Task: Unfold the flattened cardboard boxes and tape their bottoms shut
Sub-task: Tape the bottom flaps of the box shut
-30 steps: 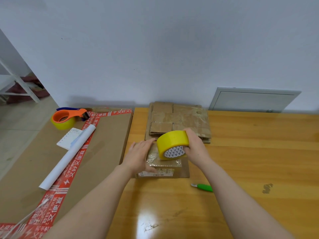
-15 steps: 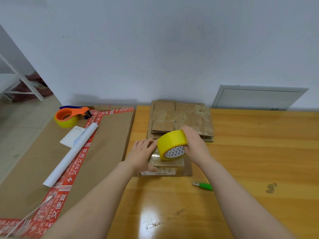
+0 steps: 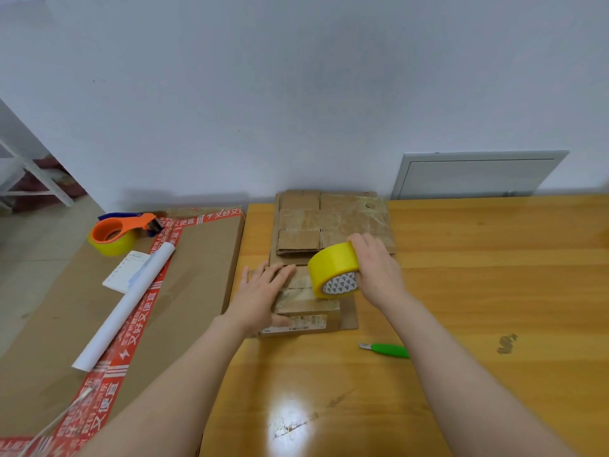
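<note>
A small cardboard box [image 3: 308, 313] stands bottom-up on the wooden table [image 3: 461, 308], its side flap spread flat to the right. My left hand [image 3: 260, 293] lies flat on the box's left part, fingers straight, thumb against the near side. My right hand [image 3: 374, 268] grips a yellow tape roll [image 3: 333, 268], held on edge over the box's far right corner. Behind them lies a stack of flattened cardboard boxes [image 3: 333, 222] against the wall.
A green-handled knife [image 3: 385, 350] lies on the table right of the box. To the left, a big flat carton [image 3: 99, 308] with red printed tape carries an orange tape dispenser [image 3: 120, 232], a white paper roll [image 3: 125, 306] and a notepad [image 3: 123, 271]. A grey wall panel [image 3: 478, 174] sits behind.
My left hand has slid from the middle of the box's top toward its left side and flattened out. The tape roll stays over the box's far right corner.
</note>
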